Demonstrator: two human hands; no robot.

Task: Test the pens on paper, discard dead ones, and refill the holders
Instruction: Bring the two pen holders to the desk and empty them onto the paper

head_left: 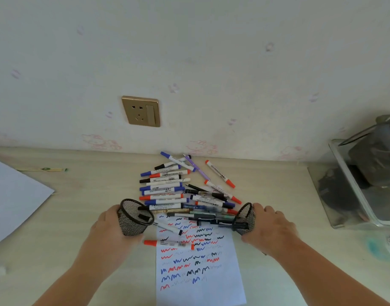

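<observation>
A pile of red, blue and black whiteboard markers and pens (172, 191) lies on the desk against the wall. Below it is a white test sheet (198, 268) covered in red, blue and black scribbles. My left hand (111, 230) grips a black mesh pen holder (134, 219), tilted with its mouth toward the pile. My right hand (271, 228) grips a second black mesh holder (244, 219), tipped on its side with dark pens poking from its mouth. A red-capped marker (167, 243) and a black-capped one (169, 227) lie on the sheet.
A gold wall socket (141, 111) sits above the desk. A blank white sheet (15, 197) lies at the left, with a thin wrapped stick (42, 169) behind it. A clear box with dark contents (366, 184) stands at the right edge.
</observation>
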